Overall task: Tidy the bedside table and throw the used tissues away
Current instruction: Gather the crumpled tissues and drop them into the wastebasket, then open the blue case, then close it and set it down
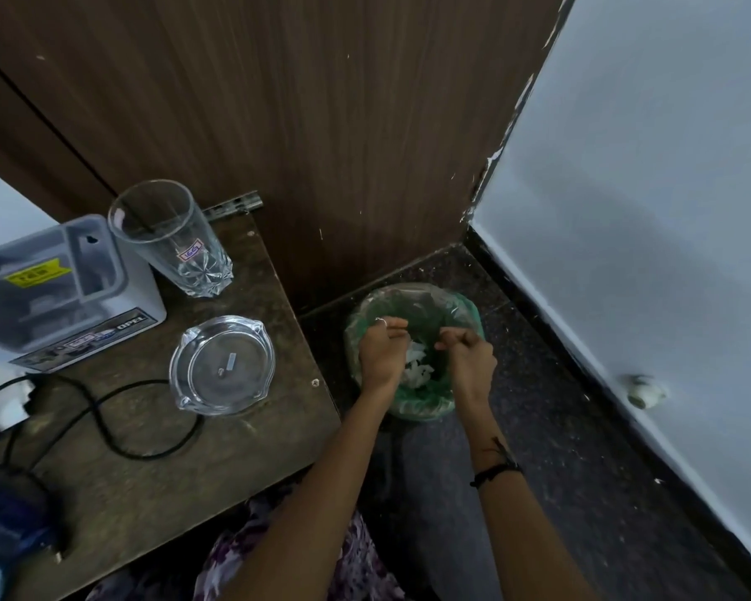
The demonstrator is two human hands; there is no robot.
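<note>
- Your left hand [382,355] and right hand [469,360] both hang over the mouth of the green-lined bin [465,312] on the floor, knuckles up, a small gap between them.
- Your left fingers [393,325] are curled inward; whether they pinch anything, you cannot tell from this angle.
- Your right fingers [456,338] are curled too, tips bunched toward the gap; whether they grip anything is also unclear.
- The white tissues [417,362] lie inside the bin, below and between your two sets of fingertips, showing in the gap between the hands. Whether they touch your fingers cannot be told.
- Left of your left fingers stands the bedside table [252,448]. On it, nearest your hand, lies a glass ashtray [222,366]; beyond that a tall glass tumbler [170,236] stands upright.
- Farther left sit a grey box [61,292] and a looped black cable [105,427].
</note>
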